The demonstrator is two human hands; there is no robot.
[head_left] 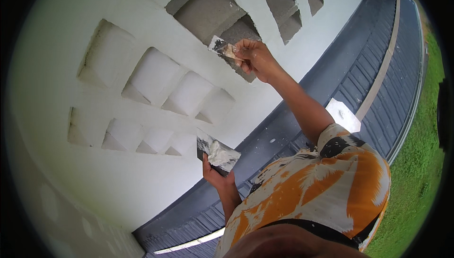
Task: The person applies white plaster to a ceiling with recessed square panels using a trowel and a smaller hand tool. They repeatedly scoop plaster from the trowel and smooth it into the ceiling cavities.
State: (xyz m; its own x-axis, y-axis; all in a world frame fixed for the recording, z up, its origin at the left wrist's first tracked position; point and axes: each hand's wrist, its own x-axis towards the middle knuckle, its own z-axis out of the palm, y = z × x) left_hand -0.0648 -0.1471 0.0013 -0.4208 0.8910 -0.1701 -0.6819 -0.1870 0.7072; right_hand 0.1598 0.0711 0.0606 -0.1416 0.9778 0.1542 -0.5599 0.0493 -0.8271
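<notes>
My right hand (257, 59) is raised to the wall, its fingers closed around a small flat putty knife (219, 46) smeared with white and dark patches. The blade lies in front of the edge of a deep grey recess (208, 10); whether it touches there I cannot tell. Lower and to the left, my left hand (216, 176) grips a dark flat plate (202, 141) from beneath. A lump of white putty (221, 154) lies on top of that plate. Both tools are in front of the white wall (165, 182).
Rows of recessed openings cut the wall, some smooth and white (153, 71), others bare grey (281, 5). Below runs a dark grey ledge with ribbed roofing (369, 64). A white panel with cut corners (344, 115) lies on it at right. Grass (416, 177) shows beyond.
</notes>
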